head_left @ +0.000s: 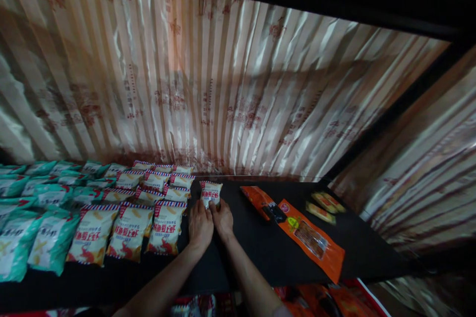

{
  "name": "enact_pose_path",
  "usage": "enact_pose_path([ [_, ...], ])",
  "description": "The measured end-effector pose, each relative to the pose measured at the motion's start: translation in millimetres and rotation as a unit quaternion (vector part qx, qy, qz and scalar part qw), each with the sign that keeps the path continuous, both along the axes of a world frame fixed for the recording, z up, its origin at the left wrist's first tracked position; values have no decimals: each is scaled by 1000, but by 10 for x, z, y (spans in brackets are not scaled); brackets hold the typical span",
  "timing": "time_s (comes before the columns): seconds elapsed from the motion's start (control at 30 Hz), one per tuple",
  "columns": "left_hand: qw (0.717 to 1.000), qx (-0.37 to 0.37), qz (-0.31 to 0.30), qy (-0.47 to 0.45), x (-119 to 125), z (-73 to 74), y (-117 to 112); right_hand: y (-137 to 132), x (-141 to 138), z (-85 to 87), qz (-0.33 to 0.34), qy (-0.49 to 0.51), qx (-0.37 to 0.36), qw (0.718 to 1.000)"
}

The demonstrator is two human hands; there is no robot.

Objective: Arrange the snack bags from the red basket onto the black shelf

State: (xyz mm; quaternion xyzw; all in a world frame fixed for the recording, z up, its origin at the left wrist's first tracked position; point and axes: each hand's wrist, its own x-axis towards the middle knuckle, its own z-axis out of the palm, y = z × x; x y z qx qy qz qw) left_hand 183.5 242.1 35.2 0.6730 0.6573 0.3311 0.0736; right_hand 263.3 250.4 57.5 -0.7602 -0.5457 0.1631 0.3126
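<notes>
Both my hands rest on a black shelf [253, 252], side by side. My left hand [200, 225] and my right hand [223, 218] pinch the near edge of a small white snack packet with red print [210, 191] that lies flat on the shelf. The fingers of both hands are closed on the packet's lower edge. Just left of my hands stand rows of the same white and red snack packets [128, 230], laid in columns running back to the wall.
Green snack packets [33, 208] fill the shelf's left end. An orange flat packet [312, 242] and another orange one [260, 200] lie to the right, with small yellow packets [325, 207] beyond. A striped shiny cloth [208, 89] hangs behind. More packets show below the shelf edge.
</notes>
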Motion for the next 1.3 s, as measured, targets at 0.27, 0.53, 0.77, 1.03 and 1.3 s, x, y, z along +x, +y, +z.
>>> enact_pose_path([
  [0.27, 999, -15, -27, -41, 60, -146, 228, 297, 7, -10, 0, 4, 17, 1000],
  [0.53, 990, -62, -26, -125, 48, -107, 368, 574, -27, -39, 11, -1, 39, 999],
  [0.77, 982, -112, -22, -151, 36, 72, 465, 758, -43, -45, 26, 16, 33, 999],
  [1.03, 981, -129, -15, -141, 15, 155, 497, 889, -79, -114, 28, 64, 36, 997],
  [1.3, 980, -138, -12, -144, -7, 138, 528, 908, -101, -31, 63, -2, 3, 998],
])
